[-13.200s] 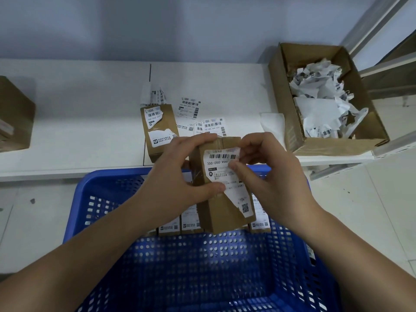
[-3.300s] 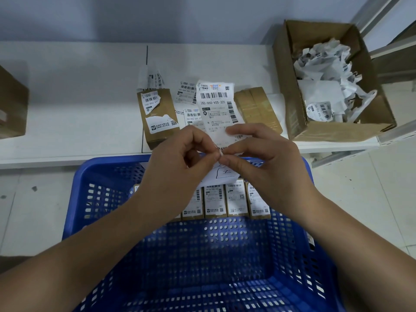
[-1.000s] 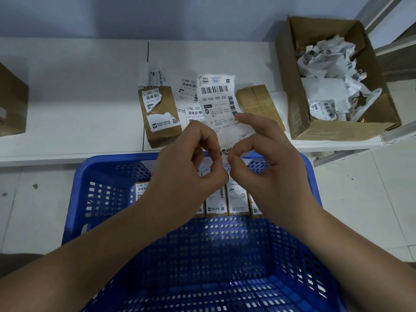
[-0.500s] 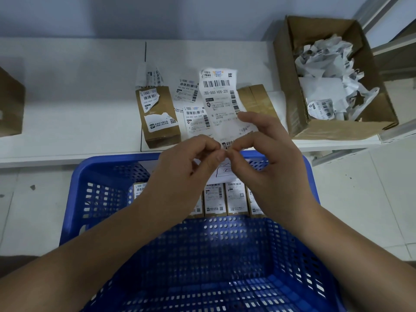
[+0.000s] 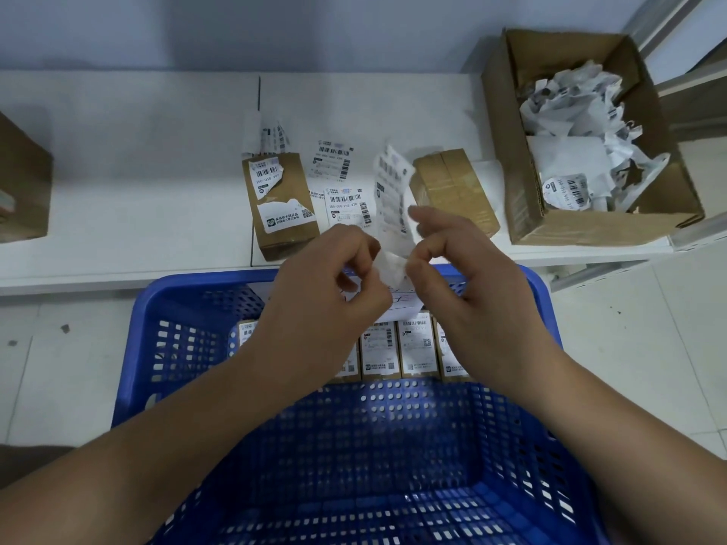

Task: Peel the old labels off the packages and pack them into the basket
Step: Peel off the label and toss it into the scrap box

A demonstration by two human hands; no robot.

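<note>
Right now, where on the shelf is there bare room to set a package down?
The widest bare stretch of shelf lies between the brown box at the left edge and the half-peeled package. It is crowded from there to the scrap carton: loose labels and a bare package.

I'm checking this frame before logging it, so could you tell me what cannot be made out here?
- Peeled label, head view: its print is motion-blurred and unreadable.
- Packages in the basket, head view: the left hand and right hand cover part of the row, so no count.
- Brown box on the shelf, head view: cut off by the left edge.
- Waste carton, head view: crumpled paper hides its bottom.
</note>
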